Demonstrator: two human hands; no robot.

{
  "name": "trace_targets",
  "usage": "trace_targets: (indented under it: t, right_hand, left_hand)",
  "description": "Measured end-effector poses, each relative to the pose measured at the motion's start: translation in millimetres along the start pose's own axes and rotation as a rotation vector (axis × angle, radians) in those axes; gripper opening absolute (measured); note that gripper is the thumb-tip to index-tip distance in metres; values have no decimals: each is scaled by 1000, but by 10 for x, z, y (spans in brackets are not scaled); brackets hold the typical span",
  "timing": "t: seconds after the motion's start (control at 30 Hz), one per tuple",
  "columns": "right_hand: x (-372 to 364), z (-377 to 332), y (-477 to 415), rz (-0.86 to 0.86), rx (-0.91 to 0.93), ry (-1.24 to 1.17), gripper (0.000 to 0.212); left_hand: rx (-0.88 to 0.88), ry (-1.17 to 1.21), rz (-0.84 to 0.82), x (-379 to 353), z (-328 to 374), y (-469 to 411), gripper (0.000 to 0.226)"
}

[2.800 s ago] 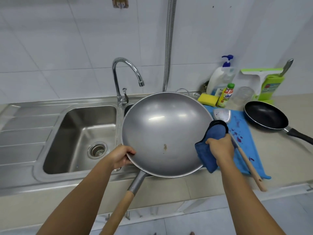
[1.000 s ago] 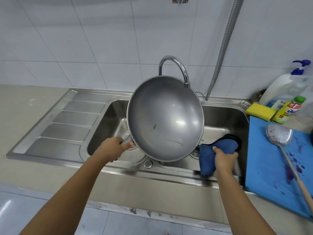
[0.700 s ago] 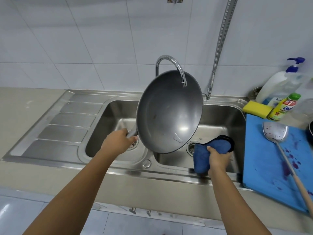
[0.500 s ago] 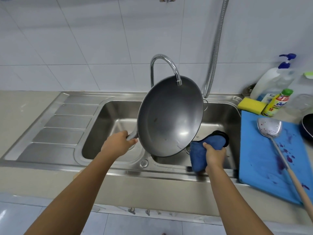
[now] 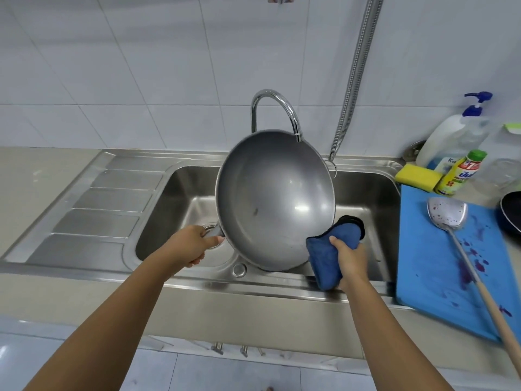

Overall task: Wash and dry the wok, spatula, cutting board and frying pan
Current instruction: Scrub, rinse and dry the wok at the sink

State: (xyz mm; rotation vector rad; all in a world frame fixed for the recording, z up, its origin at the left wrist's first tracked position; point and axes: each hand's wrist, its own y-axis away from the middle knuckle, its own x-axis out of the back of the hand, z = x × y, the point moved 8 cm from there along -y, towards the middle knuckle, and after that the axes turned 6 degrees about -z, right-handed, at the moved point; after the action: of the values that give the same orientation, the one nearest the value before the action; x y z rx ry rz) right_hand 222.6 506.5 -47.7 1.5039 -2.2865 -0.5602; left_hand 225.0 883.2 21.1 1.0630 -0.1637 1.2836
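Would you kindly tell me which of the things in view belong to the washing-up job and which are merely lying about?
Job: wok, gripped by the left hand; blue cloth in the right hand; spatula; cutting board; frying pan; sink.
Lying about, untouched: yellow sponge; pump bottle; green-capped bottle.

One wide-angle view, worn on the person's head, faces forward and steeply down at a steel sink (image 5: pixel 180 193) against a tiled wall (image 5: pixel 141 66). Both forearms enter from the bottom edge. The left hand (image 5: pixel 191 245) and right hand (image 5: pixel 349 258) sit close, near mid-frame, with the wok (image 5: pixel 276 198) and cloth (image 5: pixel 324 258) they hold at centre. The right edge crops the frying pan (image 5: pixel 511 213), and floor (image 5: pixel 214 373) shows along the bottom.
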Motion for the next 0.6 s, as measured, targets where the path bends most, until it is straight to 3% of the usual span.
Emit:
trace_targets:
  t: [0.1, 0.27, 0.6]
  right_hand:
    - [-206, -158, 80, -110, 91, 59, 22]
    - [-627, -347, 202, -226, 189, 218, 12]
    - [-1450, -323, 440, -481, 220, 691, 19]
  left_hand:
    - [15, 159, -56, -55, -131, 66, 42]
    - [29, 250, -167, -174, -285, 174, 47]
    - [47, 205, -280, -285, -663, 365, 59]
